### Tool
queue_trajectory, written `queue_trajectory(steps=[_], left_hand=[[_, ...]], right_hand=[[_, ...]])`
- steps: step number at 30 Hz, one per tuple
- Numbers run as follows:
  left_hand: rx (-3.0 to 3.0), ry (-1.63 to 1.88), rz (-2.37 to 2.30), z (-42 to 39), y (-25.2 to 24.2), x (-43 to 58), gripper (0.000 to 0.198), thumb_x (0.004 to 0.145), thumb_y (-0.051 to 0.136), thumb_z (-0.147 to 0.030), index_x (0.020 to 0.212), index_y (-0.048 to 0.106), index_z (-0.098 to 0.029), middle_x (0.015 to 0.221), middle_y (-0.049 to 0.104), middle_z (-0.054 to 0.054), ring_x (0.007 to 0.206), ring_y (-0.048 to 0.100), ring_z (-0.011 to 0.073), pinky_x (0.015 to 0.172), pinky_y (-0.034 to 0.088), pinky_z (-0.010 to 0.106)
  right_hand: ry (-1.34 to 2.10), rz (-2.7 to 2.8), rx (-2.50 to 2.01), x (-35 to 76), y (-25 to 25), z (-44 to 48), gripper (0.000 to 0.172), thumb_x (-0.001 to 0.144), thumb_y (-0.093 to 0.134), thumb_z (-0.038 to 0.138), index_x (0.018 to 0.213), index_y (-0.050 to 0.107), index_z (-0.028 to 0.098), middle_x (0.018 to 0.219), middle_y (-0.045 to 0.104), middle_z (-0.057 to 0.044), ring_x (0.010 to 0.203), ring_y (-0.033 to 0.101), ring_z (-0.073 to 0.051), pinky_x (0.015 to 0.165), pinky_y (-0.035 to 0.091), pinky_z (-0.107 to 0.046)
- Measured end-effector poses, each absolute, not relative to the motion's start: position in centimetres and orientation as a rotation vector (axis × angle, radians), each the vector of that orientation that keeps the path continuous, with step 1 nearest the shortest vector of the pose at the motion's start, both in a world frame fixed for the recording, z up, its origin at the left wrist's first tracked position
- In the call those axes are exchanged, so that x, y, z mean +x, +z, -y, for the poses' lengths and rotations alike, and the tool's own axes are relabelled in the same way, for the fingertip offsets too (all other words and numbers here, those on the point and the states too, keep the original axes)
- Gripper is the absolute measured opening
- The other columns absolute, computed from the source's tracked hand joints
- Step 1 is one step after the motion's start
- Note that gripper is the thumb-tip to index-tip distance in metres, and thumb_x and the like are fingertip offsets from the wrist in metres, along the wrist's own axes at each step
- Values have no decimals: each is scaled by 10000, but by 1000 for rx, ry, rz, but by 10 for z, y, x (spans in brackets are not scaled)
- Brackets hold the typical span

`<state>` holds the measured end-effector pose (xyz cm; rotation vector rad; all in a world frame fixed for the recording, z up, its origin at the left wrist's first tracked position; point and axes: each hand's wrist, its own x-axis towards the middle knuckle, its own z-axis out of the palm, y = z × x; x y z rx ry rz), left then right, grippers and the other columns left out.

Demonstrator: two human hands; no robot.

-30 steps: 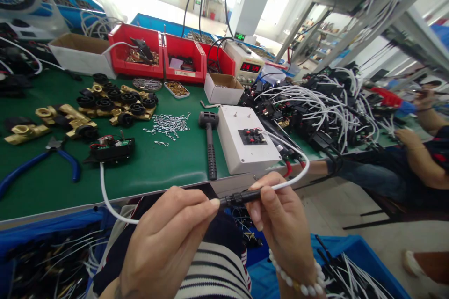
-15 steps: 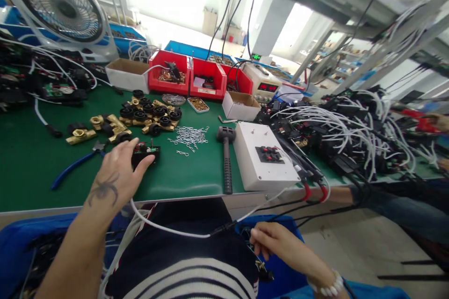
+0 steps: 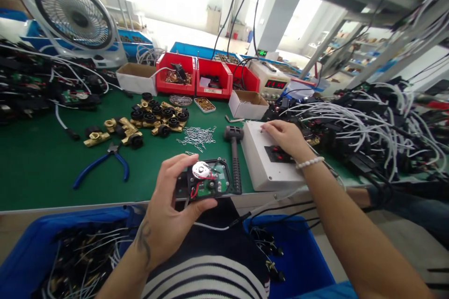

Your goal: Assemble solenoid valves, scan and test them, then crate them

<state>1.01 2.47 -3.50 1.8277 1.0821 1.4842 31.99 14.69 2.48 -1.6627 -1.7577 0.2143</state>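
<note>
My left hand grips a black housing by its left side, tilted up above the bench's front edge. Inside it show a green circuit board, a round white disc and red wires. A white cable runs from it to a black connector. My right hand is over the white control box, its fingertips closed at a small toggle switch that they partly cover. Between the hands lies a black mallet.
Blue-handled pliers, brass valve bodies and wire clips lie on the green bench. Red bins line its back. Cabled units are piled at right. Blue crates stand below the front edge.
My left hand has lifted the housing off the bench and brought it right, turning its open face toward me. My right hand has risen from below the bench to the control box's switch.
</note>
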Motion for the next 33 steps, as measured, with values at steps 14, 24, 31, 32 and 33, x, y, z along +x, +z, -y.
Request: queue_trajectory(steps=[14, 24, 31, 32, 33], left_hand=[[1826, 1463, -928, -4, -29, 11, 769, 808, 815, -346, 1463, 416, -390, 1389, 467, 60, 1276, 509, 252, 1115, 457, 396], [1863, 1491, -965, -6, -28, 14, 723, 831, 777, -450, 1458, 420, -397, 1370, 471, 38, 1255, 525, 212, 1092, 462, 320], [2109, 1315, -926, -6, -8, 0, 398, 1001, 551, -279, 1393, 498, -321, 1344, 507, 33, 1289, 487, 152, 1088, 441, 237], [2165, 1297, -941, -6, -4, 0, 368, 997, 546, -225, 1353, 528, -315, 1317, 525, 22, 1264, 501, 133, 1076, 443, 213], [2212, 1273, -961, -6, -1, -1, 352, 988, 549, -189, 1320, 548, -309, 1297, 536, 12, 1240, 514, 119, 1065, 445, 194]], right_hand=[[15, 1710, -1622, 323, 19, -146, 532, 940, 490, 629, 789, 717, 172, 888, 727, -123, 900, 665, -261, 877, 491, -391], [1058, 1683, -758, 222, 2, -17, 880, 681, 826, 599, 1449, 489, 333, 1347, 634, -74, 1198, 634, -242, 1031, 539, -372], [955, 1685, -800, 215, -5, -2, 685, 794, 839, 331, 1412, 544, 363, 1373, 624, -34, 1264, 594, -207, 1084, 505, -344], [932, 1709, -819, 216, -4, -1, 693, 792, 841, 331, 1417, 541, 361, 1368, 628, -38, 1262, 596, -215, 1079, 510, -352], [916, 1727, -832, 217, -3, -1, 705, 791, 841, 334, 1425, 535, 356, 1366, 630, -44, 1262, 597, -224, 1072, 518, -360]])
